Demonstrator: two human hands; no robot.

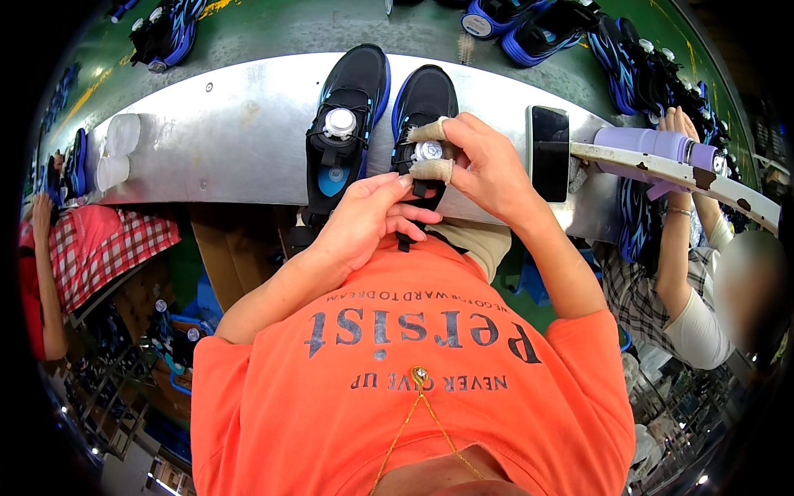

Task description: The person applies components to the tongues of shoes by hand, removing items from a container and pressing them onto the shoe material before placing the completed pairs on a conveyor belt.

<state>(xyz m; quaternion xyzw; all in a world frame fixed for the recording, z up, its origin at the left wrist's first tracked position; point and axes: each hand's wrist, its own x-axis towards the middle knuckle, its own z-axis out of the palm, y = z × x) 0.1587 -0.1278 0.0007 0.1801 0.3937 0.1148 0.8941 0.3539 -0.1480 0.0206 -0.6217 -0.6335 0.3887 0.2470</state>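
Note:
Two black shoes with blue soles lie side by side, toes pointing away from me: a left-hand shoe [356, 78] and a right-hand shoe [426, 89]. A white round dial [340, 123] sits on the first, over thin laces. My right hand [490, 163], with beige finger covers on thumb and forefinger, closes around the clear-white dial [428, 150] of the second shoe. My left hand [364, 213] is at that shoe's opening, thumb and curled fingers closed on its near edge. The heel is partly hidden by my fingers.
The shoes rest on a metal ledge [248, 107], with a phone [549, 153], lilac tumbler [641, 142] and clear plastic cups [120, 145]. Beyond lies a green belt [273, 29] carrying more shoes [546, 33]. A white chipped bar [703, 174] juts in at right. Co-workers sit at both sides.

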